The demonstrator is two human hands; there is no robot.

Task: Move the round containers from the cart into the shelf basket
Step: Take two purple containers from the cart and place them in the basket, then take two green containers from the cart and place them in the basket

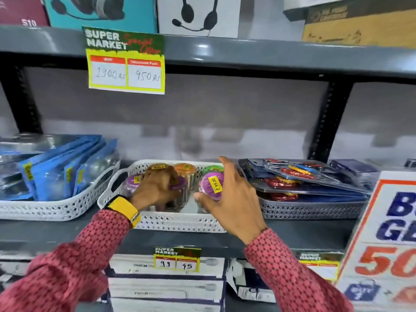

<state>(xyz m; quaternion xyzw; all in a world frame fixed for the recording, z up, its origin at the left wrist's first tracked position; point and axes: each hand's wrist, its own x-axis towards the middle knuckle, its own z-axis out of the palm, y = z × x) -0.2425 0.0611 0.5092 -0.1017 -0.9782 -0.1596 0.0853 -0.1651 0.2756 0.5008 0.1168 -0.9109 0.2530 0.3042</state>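
Fingers (203, 200) of right hand (234, 199) clasp purple-lidded container (211, 185) over basket (180, 221) front edge — light, rigid, slick; hold sidewall. Left hand (157, 188) clasps another.

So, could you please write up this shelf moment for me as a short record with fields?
setting: shop shelf, white basket in the middle
left hand: down in the basket, gripping a purple-lidded container
right hand: holding a purple-lidded container tilted over the basket's right side
already in basket: orange-lidded container, green-lidded container, others partly hidden
cart: not in view
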